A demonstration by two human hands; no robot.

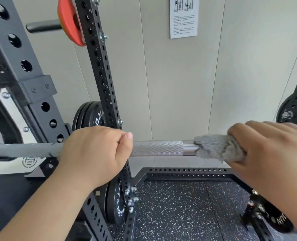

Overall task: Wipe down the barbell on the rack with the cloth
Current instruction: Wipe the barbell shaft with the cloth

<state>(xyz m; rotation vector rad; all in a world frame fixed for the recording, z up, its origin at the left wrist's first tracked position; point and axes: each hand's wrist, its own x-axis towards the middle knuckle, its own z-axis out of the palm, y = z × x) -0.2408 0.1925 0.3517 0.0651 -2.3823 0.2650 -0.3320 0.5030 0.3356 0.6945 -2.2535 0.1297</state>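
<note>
Well, the writing first: the white instruction sheet (183, 17) on the wall panel has two rack diagrams and lines of print too small to read. The black weight plates (89, 115) stored behind the perforated rack upright (99, 66) carry white lettering that the upright cuts off, and so does the lower plate (117, 204). A round emblem (28, 161) marks the bar holder at the left. An orange plate (69, 21) hangs high on a peg. The barbell (157, 148) lies level across the rack. The left hand (95, 150) is curled over it by the knurled stretch. The right hand (269, 146) grips the grey cloth (217, 147), bunched round the smooth steel beside the knurling. Below lies speckled rubber floor (187, 206)
</note>
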